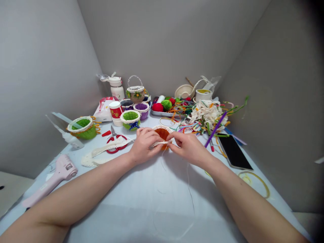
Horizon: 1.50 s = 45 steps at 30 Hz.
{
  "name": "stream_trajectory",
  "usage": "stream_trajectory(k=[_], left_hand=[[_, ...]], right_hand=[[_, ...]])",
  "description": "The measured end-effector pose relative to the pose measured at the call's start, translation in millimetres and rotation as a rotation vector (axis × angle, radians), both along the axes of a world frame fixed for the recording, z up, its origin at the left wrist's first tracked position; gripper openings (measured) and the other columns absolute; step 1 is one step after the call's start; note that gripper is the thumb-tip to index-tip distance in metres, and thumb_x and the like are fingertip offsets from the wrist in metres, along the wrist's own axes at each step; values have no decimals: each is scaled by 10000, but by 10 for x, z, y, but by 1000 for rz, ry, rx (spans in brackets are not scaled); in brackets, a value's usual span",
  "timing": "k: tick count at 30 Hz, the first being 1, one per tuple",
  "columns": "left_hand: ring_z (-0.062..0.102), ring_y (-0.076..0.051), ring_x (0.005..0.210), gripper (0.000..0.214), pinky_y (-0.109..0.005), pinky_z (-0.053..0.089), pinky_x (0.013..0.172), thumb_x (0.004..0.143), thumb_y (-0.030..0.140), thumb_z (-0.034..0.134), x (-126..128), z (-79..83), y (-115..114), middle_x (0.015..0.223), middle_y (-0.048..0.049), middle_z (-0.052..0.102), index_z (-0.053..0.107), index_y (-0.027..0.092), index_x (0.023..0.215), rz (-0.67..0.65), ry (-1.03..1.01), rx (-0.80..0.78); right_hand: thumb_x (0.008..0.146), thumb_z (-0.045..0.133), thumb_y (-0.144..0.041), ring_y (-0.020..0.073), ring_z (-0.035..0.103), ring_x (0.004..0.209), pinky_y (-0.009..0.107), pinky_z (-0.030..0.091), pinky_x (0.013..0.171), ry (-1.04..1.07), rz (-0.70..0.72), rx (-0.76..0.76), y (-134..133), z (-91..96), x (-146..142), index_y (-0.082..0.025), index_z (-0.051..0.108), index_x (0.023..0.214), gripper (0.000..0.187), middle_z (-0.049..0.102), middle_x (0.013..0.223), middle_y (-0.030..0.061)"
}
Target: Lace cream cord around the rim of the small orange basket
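Note:
A small orange basket (163,134) with white lace trim (162,127) on its rim sits between my hands. My left hand (147,143) closes on the basket's near left rim, fingers curled over the edge. On the right, my right hand (188,146) pinches the lace at the near rim between thumb and forefinger. A thin white thread (163,162) dangles below the pinch. A lace strip (111,146) runs leftward from behind my left hand, across red-handled scissors (117,143). My hands hide much of the basket's near side.
At left lie a pink glue gun (57,173), a glue bottle (72,140) and a green basket (84,128). Finished-looking baskets (130,118) and a paper cup (115,113) stand behind. A yarn tray (164,114), tangled cords (206,113) and a phone (234,152) occupy the right.

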State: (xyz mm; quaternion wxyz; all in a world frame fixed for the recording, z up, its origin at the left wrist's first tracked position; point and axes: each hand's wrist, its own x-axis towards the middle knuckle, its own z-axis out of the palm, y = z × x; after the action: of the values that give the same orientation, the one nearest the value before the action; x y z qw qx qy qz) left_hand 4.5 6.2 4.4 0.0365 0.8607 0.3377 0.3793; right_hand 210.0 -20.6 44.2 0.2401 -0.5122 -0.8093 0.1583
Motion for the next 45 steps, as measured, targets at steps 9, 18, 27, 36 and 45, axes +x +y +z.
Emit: stream_trajectory(k=[9,18,27,36,45], left_hand=[[573,-220,986,93,-411,337,906,855,276,652,27,9,-23,934,-39,721,689,209,907,-15,-29,-16],[592,-201,939,53,-396,339,897,853,238,669,50,4,-30,889,-10,730,717,230,871,24,-95,-79],[617,-197,890,80,-372,419,855,854,193,634,34,29,29,841,-18,728,700,201,809,66,-225,-152],[624,-196,883,83,-375,430,853,856,212,634,39,12,31,828,-16,729,703,208,809,81,-219,-148],[627,-199,890,87,-377,422,859,855,213,636,48,25,19,831,-15,731,711,214,811,91,-217,-145]], right_hand=[[868,534,-247,103,473,570,233,283,606,1,10,24,21,-121,-76,-210,680,903,155,611,664,-15],[895,413,-183,136,559,685,239,371,630,8,-15,-89,-144,226,84,-180,565,1078,238,658,852,31],[874,467,-119,147,586,729,269,420,689,218,-37,41,-55,87,-9,-199,603,845,160,651,793,10],[896,573,-158,191,530,833,311,398,731,178,-61,298,30,-157,-55,-205,704,828,155,561,780,32],[874,610,-127,186,535,828,304,390,724,161,-91,297,35,-184,-84,-190,701,831,118,578,798,31]])
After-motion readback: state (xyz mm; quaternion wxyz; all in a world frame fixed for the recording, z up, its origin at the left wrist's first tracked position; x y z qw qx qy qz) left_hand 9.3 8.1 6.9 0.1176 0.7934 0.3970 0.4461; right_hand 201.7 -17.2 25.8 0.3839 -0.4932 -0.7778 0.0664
